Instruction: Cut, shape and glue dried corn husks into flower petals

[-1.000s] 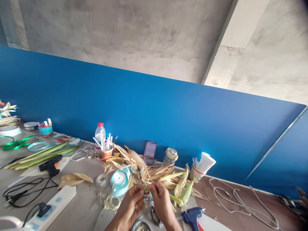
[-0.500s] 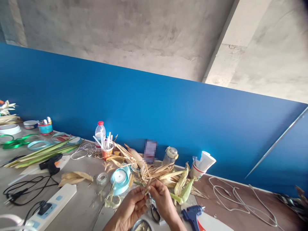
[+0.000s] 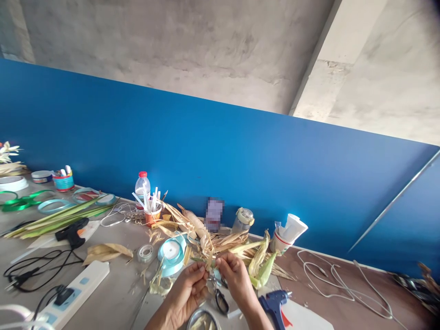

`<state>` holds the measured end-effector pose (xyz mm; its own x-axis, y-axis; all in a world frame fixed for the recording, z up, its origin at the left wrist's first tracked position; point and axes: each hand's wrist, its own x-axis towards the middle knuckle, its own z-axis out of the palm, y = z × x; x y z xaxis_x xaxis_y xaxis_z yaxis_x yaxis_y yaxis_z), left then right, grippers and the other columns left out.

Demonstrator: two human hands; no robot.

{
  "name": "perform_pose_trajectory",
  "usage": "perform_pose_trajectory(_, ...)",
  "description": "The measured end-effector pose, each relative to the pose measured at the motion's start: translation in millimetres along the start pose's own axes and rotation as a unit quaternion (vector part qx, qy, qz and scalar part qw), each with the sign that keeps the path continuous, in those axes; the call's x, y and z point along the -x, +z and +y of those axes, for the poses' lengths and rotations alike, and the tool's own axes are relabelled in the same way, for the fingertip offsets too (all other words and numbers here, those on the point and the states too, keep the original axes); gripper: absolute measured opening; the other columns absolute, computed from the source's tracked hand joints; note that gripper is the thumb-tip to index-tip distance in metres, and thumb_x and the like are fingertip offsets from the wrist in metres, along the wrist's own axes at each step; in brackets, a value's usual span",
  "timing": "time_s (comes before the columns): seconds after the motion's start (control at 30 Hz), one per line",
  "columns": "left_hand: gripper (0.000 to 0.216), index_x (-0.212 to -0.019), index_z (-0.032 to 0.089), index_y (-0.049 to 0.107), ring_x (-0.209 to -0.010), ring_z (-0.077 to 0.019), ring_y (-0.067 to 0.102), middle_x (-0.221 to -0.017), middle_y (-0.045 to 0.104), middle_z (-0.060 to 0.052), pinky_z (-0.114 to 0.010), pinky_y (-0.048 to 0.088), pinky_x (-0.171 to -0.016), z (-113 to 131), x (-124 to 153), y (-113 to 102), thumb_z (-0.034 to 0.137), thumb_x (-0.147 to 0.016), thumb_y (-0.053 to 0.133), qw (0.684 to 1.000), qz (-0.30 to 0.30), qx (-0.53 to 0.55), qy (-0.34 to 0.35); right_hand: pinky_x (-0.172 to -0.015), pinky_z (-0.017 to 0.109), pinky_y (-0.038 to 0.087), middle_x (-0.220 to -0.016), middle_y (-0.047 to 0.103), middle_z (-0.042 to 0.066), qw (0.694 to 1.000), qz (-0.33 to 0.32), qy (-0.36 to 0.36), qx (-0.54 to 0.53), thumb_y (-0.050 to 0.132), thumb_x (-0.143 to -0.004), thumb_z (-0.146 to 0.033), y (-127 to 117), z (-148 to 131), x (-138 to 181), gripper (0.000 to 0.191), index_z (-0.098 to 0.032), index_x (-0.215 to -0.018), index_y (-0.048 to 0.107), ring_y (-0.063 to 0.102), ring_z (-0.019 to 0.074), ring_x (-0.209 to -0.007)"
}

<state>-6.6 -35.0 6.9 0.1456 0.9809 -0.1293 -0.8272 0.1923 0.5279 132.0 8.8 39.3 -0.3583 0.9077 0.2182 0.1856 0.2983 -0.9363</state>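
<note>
My left hand (image 3: 188,288) and my right hand (image 3: 233,277) meet low in the middle of the view, both pinched on a thin strip of dry corn husk (image 3: 208,261) held between them above the table. Under the hands lie black-handled scissors (image 3: 219,298) and a small metal bowl (image 3: 202,321). A pile of dry husks (image 3: 223,243) lies just beyond the hands, with a green corn cob (image 3: 264,271) to its right and a spool of light blue ribbon (image 3: 171,253) to its left.
A blue glue gun (image 3: 275,305) lies right of my hands, a black glue gun (image 3: 73,232) and a white power strip (image 3: 74,289) to the left. Long green leaves (image 3: 58,217), tape roll (image 3: 146,253), bottle (image 3: 142,189), cups and white cables (image 3: 338,286) crowd the table before a blue partition (image 3: 240,160).
The view has tilted slightly upward, so table items sit lower-left than before. My hands have stayed together on the husk strip, fingers shifting a little along it.
</note>
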Motion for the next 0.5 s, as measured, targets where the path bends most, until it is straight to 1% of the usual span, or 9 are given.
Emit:
perform_pose_trajectory(0.07, 0.012, -0.067, 0.010, 0.061, -0.037, 0.0021, 0.020, -0.057, 0.053, 0.002, -0.013, 0.024, -0.036, 0, -2, -1, 0.016, -0.066, 0.071, 0.999, 0.025, -0.017, 0.020, -0.049, 0.020, 0.026, -0.053, 0.035, -0.005, 0.998, -0.041, 0.013, 0.044, 0.046, -0.079, -0.033, -6, 3, -1, 0.026, -0.017, -0.059, 0.044, 0.031, 0.0087, -0.052)
perform_pose_trajectory(0.13, 0.015, -0.067, 0.011, 0.061, -0.036, 0.0019, 0.021, -0.056, 0.052, 0.003, -0.013, 0.024, -0.037, 0, -3, -1, 0.018, -0.063, 0.073, 0.998, 0.051, -0.033, 0.034, -0.048, 0.020, 0.024, -0.052, 0.036, -0.006, 0.989, -0.083, 0.034, 0.116, 0.048, -0.075, -0.028, -10, 9, -1, 0.023, -0.016, -0.056, 0.047, 0.032, 0.0085, -0.051)
perform_pose_trajectory(0.23, 0.019, -0.070, 0.012, 0.061, -0.037, 0.0018, 0.023, -0.056, 0.052, 0.004, -0.013, 0.024, -0.038, -1, -5, -4, 0.021, -0.060, 0.076, 0.996, 0.068, -0.050, 0.043, -0.049, 0.020, 0.025, -0.051, 0.044, -0.004, 0.965, -0.125, 0.054, 0.222, 0.050, -0.070, -0.021, -8, 19, 2, 0.017, -0.015, -0.054, 0.053, 0.038, 0.0089, -0.052)
perform_pose_trajectory(0.33, 0.020, -0.070, 0.012, 0.061, -0.037, 0.0018, 0.025, -0.058, 0.052, 0.005, -0.014, 0.024, -0.039, -2, -7, -8, 0.021, -0.059, 0.076, 0.995, 0.067, -0.056, 0.054, -0.052, 0.021, 0.028, -0.059, 0.056, 0.000, 0.937, -0.134, 0.054, 0.320, 0.050, -0.068, -0.017, 1, 26, 4, 0.014, -0.015, -0.058, 0.060, 0.046, 0.0110, -0.056)
perform_pose_trajectory(0.4, 0.020, -0.070, 0.012, 0.061, -0.038, 0.0016, 0.026, -0.060, 0.053, 0.004, -0.014, 0.024, -0.039, -2, -7, -9, 0.020, -0.060, 0.075, 0.995, 0.060, -0.057, 0.058, -0.053, 0.023, 0.028, -0.065, 0.061, 0.004, 0.917, -0.130, 0.044, 0.375, 0.050, -0.069, -0.018, 8, 27, 4, 0.015, -0.015, -0.060, 0.063, 0.049, 0.0130, -0.058)
perform_pose_trajectory(0.43, 0.019, -0.071, 0.012, 0.060, -0.038, 0.0015, 0.027, -0.060, 0.053, 0.004, -0.014, 0.023, -0.039, -2, -7, -10, 0.020, -0.060, 0.074, 0.995, 0.056, -0.058, 0.058, -0.053, 0.024, 0.028, -0.066, 0.062, 0.005, 0.910, -0.128, 0.038, 0.392, 0.050, -0.070, -0.018, 10, 26, 4, 0.017, -0.015, -0.059, 0.063, 0.049, 0.0138, -0.058)
perform_pose_trajectory(0.5, 0.018, -0.071, 0.012, 0.060, -0.039, 0.0012, 0.028, -0.061, 0.053, 0.004, -0.015, 0.024, -0.040, 0, -7, -9, 0.018, -0.060, 0.072, 0.995, 0.051, -0.056, 0.057, -0.053, 0.025, 0.028, -0.066, 0.063, 0.007, 0.909, -0.121, 0.024, 0.399, 0.048, -0.072, -0.018, 10, 24, 3, 0.020, -0.014, -0.059, 0.063, 0.050, 0.0145, -0.057)
